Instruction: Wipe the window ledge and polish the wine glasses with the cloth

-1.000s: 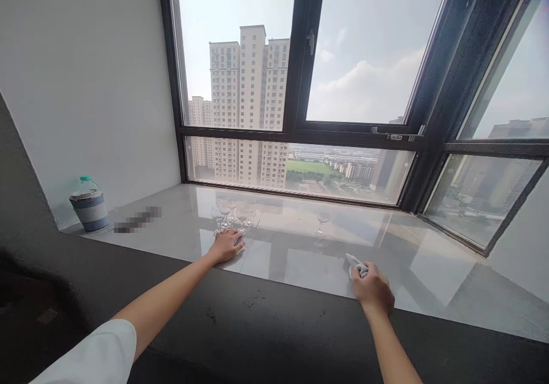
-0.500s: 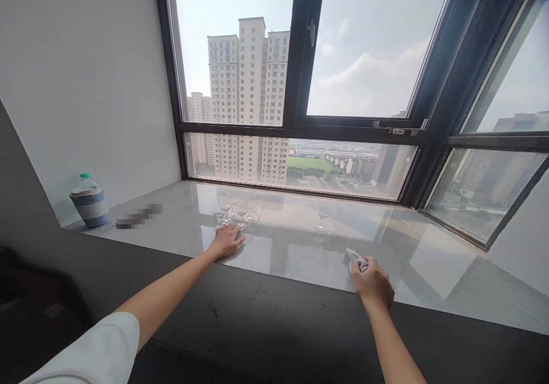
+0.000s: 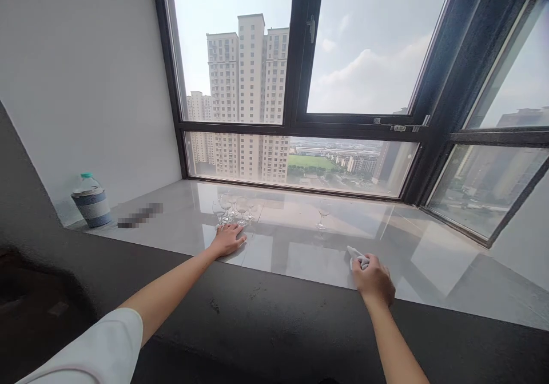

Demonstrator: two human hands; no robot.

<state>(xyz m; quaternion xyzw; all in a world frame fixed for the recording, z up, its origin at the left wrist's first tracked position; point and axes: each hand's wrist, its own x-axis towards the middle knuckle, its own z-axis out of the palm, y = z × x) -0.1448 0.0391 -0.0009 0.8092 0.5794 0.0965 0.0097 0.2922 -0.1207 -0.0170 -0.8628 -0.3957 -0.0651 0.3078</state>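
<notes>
1. Barely anything shifts over the last second: both hands stay planted while the head tips up slightly, so the sill slides a little higher in view. The work looks paused, by my reading.
2. Nearest, the right hand keeps a clenched grip on a small white cloth, pressed to the glossy surface near its front edge.
3. Left of the cloth, the left hand lies flat and released, palm down.
4. Just beyond that hand stands a cluster of clear wine glasses, upright and empty.
5. Beyond the cloth, a lone wine glass stands apart.
6. Far left of the cluster sits a water jug against the wall.
</notes>
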